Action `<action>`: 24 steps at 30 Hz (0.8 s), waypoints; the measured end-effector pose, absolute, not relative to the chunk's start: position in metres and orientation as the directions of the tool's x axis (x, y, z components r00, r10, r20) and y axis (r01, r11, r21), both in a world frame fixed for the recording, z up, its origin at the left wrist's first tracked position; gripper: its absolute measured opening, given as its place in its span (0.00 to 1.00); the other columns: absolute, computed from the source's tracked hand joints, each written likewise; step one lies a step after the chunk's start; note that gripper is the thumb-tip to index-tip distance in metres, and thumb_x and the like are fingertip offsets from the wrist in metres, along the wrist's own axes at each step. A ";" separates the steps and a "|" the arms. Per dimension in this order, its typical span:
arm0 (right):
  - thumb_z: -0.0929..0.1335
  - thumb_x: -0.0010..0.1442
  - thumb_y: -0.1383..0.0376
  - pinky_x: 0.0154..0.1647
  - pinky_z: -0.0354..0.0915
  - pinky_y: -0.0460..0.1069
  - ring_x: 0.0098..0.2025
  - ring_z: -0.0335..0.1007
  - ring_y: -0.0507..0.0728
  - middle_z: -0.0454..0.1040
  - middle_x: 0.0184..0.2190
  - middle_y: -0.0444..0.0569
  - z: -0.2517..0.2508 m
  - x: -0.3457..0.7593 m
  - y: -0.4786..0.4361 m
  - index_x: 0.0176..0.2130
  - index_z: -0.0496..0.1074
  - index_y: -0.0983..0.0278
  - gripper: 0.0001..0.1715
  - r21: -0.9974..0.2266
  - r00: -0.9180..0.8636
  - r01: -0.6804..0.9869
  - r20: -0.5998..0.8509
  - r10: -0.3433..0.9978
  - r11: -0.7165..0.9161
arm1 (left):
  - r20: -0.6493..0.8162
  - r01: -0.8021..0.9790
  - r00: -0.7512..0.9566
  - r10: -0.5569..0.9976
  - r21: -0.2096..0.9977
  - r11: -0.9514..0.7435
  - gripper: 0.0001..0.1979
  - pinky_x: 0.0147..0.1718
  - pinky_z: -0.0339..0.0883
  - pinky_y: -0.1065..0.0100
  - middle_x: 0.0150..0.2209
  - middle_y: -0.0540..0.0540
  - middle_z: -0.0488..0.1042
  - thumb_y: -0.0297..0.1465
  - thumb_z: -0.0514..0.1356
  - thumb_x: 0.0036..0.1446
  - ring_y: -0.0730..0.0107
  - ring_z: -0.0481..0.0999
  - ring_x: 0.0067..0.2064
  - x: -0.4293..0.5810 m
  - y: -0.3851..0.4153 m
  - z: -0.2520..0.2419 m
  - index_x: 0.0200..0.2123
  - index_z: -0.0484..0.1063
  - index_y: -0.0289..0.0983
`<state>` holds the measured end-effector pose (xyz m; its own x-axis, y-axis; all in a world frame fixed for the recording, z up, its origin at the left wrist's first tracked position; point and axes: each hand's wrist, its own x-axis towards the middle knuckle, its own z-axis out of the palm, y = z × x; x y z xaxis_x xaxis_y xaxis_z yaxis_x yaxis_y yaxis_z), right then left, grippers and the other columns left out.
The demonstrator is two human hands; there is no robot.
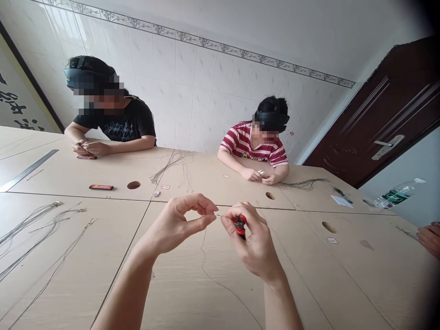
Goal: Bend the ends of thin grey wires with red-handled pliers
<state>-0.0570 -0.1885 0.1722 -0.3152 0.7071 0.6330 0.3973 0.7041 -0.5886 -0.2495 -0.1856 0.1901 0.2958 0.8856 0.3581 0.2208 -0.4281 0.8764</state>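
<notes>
Over the middle of the table, my left hand (187,222) pinches the end of a thin wire (202,256) between thumb and fingertips. The wire hangs down from there and trails over the tabletop toward the near edge. Close beside it, my right hand (252,238) is closed around small red-handled pliers (240,225), which lie across its palm. Its thumb and forefinger also come together at the wire's short end, very near the left fingertips. What sits at the wire's tip is too small to make out.
Bundles of thin wires (55,217) lie on the left; another bundle (177,165) is at the back. Two people sit opposite. A red packet (101,187), a steel ruler (32,169), round table holes (134,184) and a water bottle (400,195) are around. Someone's hand (429,240) shows at right.
</notes>
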 end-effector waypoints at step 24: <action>0.60 0.50 0.84 0.40 0.51 0.51 0.32 0.55 0.53 0.67 0.29 0.41 0.170 -0.060 -0.184 0.35 0.59 0.61 0.20 -0.314 -0.455 0.517 0.687 0.567 0.796 | 0.175 0.290 0.366 0.914 0.912 -0.291 0.09 0.31 0.62 0.73 0.28 0.51 0.71 0.32 0.58 0.60 0.74 0.67 0.32 -0.251 -0.188 0.193 0.28 0.71 0.36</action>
<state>-0.0600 -0.1841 0.1704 -0.4547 0.5670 0.6869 0.5174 0.7958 -0.3144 -0.2510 -0.1877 0.1931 0.3664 0.9139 0.1749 0.2903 -0.2908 0.9117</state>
